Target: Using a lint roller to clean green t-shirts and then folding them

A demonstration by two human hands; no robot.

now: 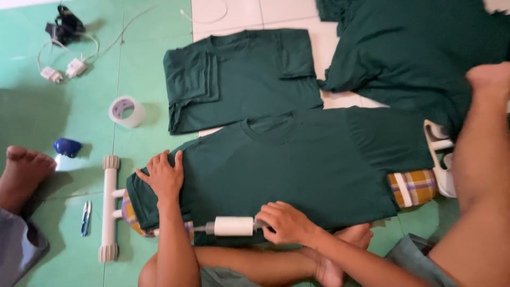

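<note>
A dark green t-shirt lies spread flat, front up, over a board covered in plaid cloth. My left hand presses open-palmed on the shirt's left sleeve end. At the shirt's near edge, my right hand grips the handle of a white lint roller, whose roll lies on the fabric and points left. My crossed legs sit just below the shirt.
A folded green shirt lies beyond, with a heap of green shirts at the back right. Another person's forearm crosses the right side, and a bare foot rests at left. On the floor are a tape roll, thread snips, a white pipe frame and chargers.
</note>
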